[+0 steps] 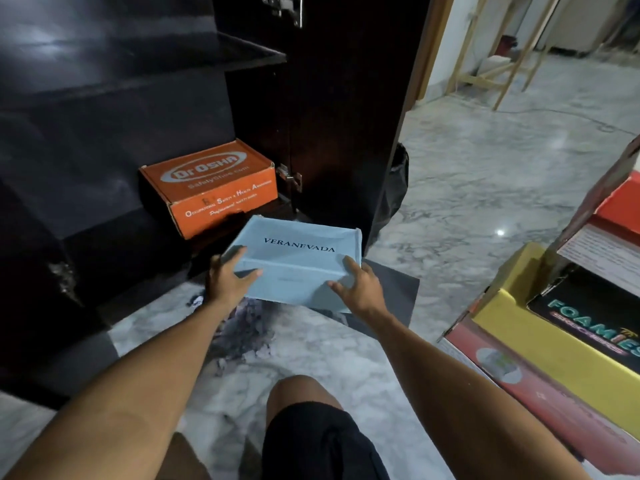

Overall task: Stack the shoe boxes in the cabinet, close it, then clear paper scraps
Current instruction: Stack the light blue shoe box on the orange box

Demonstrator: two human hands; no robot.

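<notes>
The pale blue box (pixel 298 261) is being gripped at both near corners by the left hand (pixel 227 282) and right hand (pixel 362 287), just outside the cabinet (pixel 104 133). Stacking is being done; lifting onto the orange box (pixel 211 188) is probably being called for.

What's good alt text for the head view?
Both hands, left hand and right hand, hold a pale blue shoe box toward an open dark cabinet where an orange shoe box sits; more boxes wait right.

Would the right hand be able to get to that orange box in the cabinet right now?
Probably not: the right hand and left hand hold the blue box, which sits before the orange box.
</notes>
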